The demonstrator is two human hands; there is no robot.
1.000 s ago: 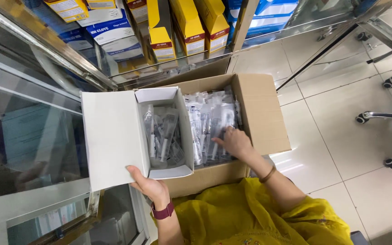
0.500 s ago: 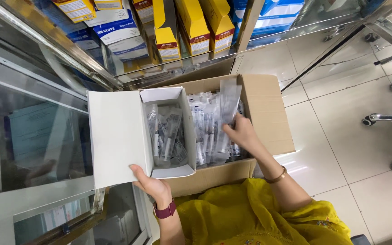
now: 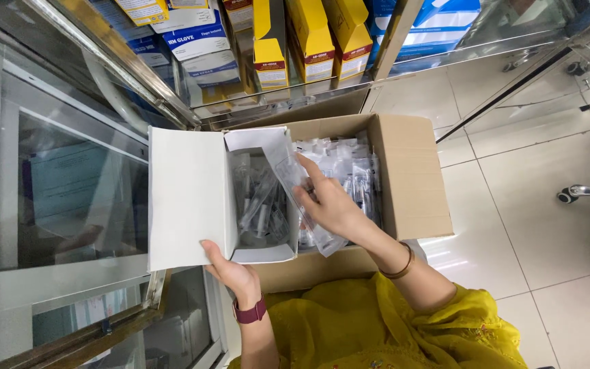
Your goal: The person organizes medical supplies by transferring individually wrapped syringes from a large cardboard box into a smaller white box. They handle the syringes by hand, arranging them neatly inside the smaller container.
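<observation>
My left hand [image 3: 230, 272] grips the near bottom corner of an open white box [image 3: 189, 198], whose lid is folded out to the left. Inside it lie several clear-wrapped syringe packets [image 3: 262, 208]. My right hand [image 3: 329, 201] holds one long clear syringe packet [image 3: 293, 184] at a slant over the right edge of the white box. Below both sits an open brown cardboard carton [image 3: 411, 174] on my lap, packed with more wrapped syringes [image 3: 356, 171].
A glass-fronted cabinet [image 3: 56, 198] stands at the left. Yellow, white and blue boxes [image 3: 288, 41] sit on a glass shelf ahead. Pale floor tiles [image 3: 513, 219] spread to the right, with chrome chair legs and castors [image 3: 582, 195] at the far right.
My right hand lifted a syringe packet out of the carton, raised it, then carried it left to the white box. The left hand kept its hold on the box.
</observation>
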